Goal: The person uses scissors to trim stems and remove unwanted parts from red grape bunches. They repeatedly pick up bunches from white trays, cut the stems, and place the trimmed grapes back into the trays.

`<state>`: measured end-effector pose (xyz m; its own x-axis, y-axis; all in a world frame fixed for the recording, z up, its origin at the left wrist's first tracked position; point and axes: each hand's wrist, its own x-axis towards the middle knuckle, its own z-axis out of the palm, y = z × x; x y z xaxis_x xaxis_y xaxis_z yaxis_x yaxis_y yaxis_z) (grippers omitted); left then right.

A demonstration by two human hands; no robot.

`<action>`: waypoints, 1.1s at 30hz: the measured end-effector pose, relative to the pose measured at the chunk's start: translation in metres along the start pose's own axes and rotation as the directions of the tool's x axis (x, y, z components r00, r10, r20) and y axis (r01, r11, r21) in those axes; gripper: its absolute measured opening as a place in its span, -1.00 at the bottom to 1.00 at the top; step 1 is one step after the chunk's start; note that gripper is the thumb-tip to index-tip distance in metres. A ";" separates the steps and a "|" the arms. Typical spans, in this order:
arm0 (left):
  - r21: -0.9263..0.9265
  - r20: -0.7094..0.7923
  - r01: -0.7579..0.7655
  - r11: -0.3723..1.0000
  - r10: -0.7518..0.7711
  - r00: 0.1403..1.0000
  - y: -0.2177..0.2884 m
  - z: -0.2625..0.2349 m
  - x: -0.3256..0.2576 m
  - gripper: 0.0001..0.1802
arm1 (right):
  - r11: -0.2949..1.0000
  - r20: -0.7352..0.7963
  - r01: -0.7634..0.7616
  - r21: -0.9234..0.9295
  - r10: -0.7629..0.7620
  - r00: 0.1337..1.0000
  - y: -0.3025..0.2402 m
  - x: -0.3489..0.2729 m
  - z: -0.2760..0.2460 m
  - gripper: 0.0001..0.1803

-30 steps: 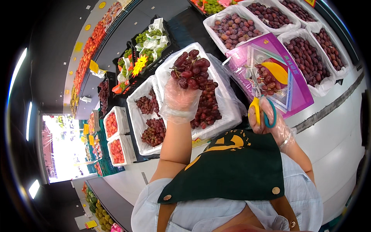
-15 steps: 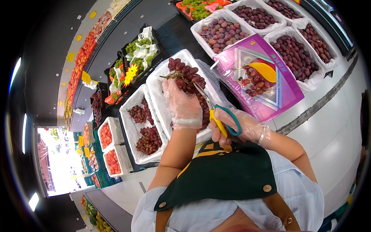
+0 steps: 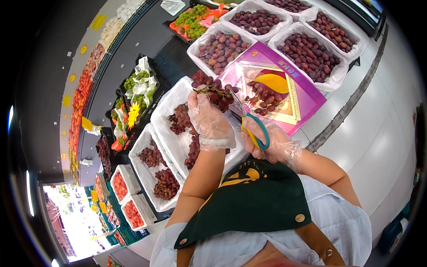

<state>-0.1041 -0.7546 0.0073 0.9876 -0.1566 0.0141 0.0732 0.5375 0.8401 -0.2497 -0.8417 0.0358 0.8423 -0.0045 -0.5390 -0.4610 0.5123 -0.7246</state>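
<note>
The left hand (image 3: 207, 123), in a clear plastic glove, is closing its fingers around the stem side of a dark red bunch of grapes (image 3: 217, 94), which is hanging above a white foam box with a thin white plastic liner (image 3: 163, 116). The right hand (image 3: 272, 143), gloved likewise, is gripping a pair of metal scissors with yellow and teal handles (image 3: 240, 107), and the blades are pointing up and leftward at the right side of the bunch. Whether the tips are touching a stem or only passing beside the fruit, I cannot tell. More red grape clusters (image 3: 179, 119) are lying inside the box below, while a purple-and-pink flat carton with a fruit picture (image 3: 308, 101) is resting just to the right. The step in hand seems to be trimming the bunch, with the left hand steadying and turning out the stems. The next move, in my judgement, is calling for a small, careful snip at a chosen stem, with the blades staying clear of the gloved fingertips and sound berries.
</note>
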 end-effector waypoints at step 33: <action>-0.487 0.435 0.460 0.742 -0.250 0.865 0.103 -0.048 0.040 -0.54 | 0.901 0.090 -0.076 0.427 0.041 0.995 0.022 0.017 -0.038 -0.48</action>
<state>-0.0502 -0.6658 0.0683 0.7754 -0.6303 0.0382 0.5761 0.7309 0.3658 -0.2560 -0.8627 -0.0058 0.8443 0.0938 -0.5277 -0.3598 0.8289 -0.4283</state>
